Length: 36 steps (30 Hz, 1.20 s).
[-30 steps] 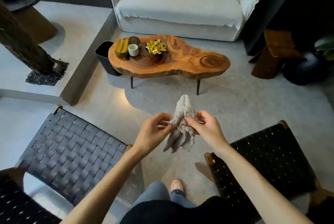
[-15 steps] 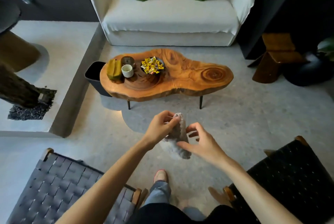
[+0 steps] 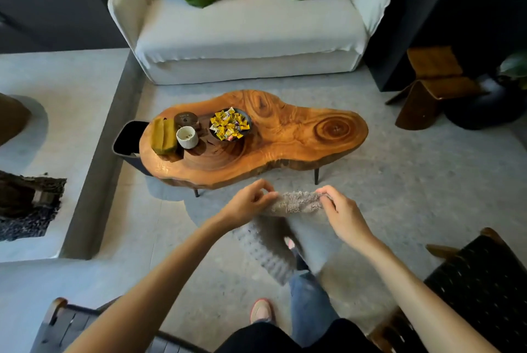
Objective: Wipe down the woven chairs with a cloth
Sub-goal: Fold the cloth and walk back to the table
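No text, label, brand, number or sign can be read anywhere in this view. The yellow sweet wrappers [image 3: 228,125] in the dark bowl [image 3: 247,119] on the wooden desk [image 3: 288,150] carry small dark and coloured printing, but it is too small and blurred to make out. The round dark lid [image 3: 186,118] beside the bowl shows a few faint pale marks on top, and these cannot be read either.

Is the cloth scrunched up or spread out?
Spread out. The cloth hangs open, its top edge stretched between the left hand and the right hand.
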Motion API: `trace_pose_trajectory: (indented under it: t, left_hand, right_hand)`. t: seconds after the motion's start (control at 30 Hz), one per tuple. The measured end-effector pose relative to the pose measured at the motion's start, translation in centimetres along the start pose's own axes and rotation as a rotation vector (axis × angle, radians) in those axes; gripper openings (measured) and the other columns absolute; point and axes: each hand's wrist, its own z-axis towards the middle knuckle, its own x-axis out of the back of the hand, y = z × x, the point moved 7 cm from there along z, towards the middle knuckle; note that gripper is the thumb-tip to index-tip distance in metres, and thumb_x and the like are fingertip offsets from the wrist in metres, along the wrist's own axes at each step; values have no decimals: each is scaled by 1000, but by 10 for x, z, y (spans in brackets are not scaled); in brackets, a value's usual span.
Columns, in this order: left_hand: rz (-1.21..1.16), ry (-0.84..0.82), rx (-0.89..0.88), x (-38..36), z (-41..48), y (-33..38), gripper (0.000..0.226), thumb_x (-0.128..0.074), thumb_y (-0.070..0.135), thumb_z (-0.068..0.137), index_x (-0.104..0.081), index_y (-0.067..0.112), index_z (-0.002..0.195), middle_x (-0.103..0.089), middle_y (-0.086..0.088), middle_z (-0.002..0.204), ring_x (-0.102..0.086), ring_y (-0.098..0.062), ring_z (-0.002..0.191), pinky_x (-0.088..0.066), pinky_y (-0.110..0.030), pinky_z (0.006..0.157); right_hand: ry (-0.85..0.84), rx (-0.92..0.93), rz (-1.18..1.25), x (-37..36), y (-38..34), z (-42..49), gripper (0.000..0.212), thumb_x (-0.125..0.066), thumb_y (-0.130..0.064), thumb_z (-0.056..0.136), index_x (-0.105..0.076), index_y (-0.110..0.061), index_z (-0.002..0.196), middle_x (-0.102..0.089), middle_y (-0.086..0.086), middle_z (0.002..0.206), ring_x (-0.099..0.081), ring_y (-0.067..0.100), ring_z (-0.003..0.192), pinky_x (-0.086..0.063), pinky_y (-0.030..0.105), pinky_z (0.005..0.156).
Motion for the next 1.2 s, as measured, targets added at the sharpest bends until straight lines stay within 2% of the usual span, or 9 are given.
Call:
trace_pose_trajectory:
  t: [0.17,0.3,0.43,0.53,0.67,0.83,0.93,1.1,1.2]
  left_hand:
    - [243,-160,-41,14,79,-22,35,-68,28,87,-45,7,71,-32,3,59,-29,-9,52,-24,-21,50]
    - [350,-159,58,30,155,-46,21,-67,22,89,-59,4,79,-64,-7,78,-57,-21,70,-41,-29,61]
    - [389,-23,114,52,233,-37,19,-65,15,90,-66,-2,98,-65,-13,95,-52,-16,79,-33,-21,63]
    - [408,122,116,73,289,-29,14,-65,10,88,-68,0,98,-63,-12,93,-54,-20,81,-30,-21,61]
    - [402,297,58,95,350,-17,13,-67,2,84,-71,0,96,-64,-15,90,-55,-22,79,-32,-24,66]
    - [405,331,4,96,407,-31,13,-72,1,79,-73,2,91,-62,-11,85,-57,-22,75,-36,-26,67]
    - [393,312,16,83,431,-56,15,-73,-3,76,-74,3,89,-61,-9,83,-54,-18,71,-38,-25,64]
    - [406,225,66,45,459,-120,10,-76,8,77,-76,7,88,-62,-10,80,-59,-25,69,-50,-35,63]
    - [381,161,126,17,462,-159,10,-76,9,78,-76,7,88,-64,-12,79,-60,-28,70,-49,-31,65]
  right_hand:
    - [-80,-6,-76,24,30,92,19,-40,-16,102,-57,-14,109,-54,-8,79,-50,9,68,-34,23,59]
    - [-187,-74,-72,44,65,176,15,-41,-14,101,-54,-17,108,-41,-12,69,-38,4,54,-32,15,47]
    - [-296,-64,-128,64,90,256,12,-42,-7,99,-52,-14,101,-48,-6,86,-49,11,81,-33,17,61]
    - [-235,-7,-185,84,108,318,17,-49,-2,95,-63,-8,103,-61,6,101,-54,23,99,-36,26,75]
    - [-57,22,-191,112,123,385,21,-54,4,90,-71,-7,95,-69,9,95,-59,27,93,-35,22,76]
    - [49,88,-230,115,142,435,19,-57,5,88,-71,-7,93,-69,7,93,-57,27,91,-44,35,81]
    - [28,69,-256,98,173,452,18,-60,2,88,-71,-9,95,-70,4,94,-59,24,91,-42,27,78]
    - [-89,-11,-258,50,234,455,19,-57,-1,91,-71,-12,97,-68,1,95,-59,19,92,-43,23,76]
    - [-169,-82,-254,19,271,452,20,-56,-1,92,-70,-13,98,-67,-1,96,-58,19,92,-40,22,74]
